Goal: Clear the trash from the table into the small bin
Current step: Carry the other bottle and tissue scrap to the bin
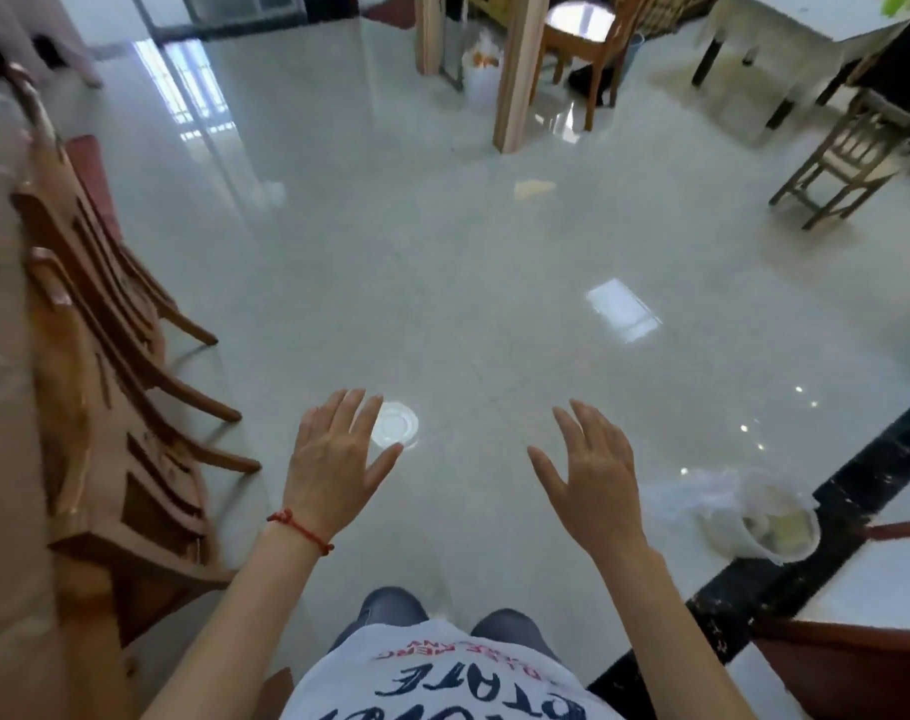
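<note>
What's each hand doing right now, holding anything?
Left hand: open, fingers spread, holding nothing.
Right hand: open, fingers spread, holding nothing.

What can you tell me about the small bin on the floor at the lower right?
The small bin is a pale, round container lined with a thin, clear plastic bag whose loose edge spills out to the left. It stands on the glossy tiled floor beside the dark floor border, its open mouth showing at a slant. Yellowish and pale scraps lie inside; what they are is too blurred to tell. Neither hand touches it; the right hand hovers apart, to its left.
</note>
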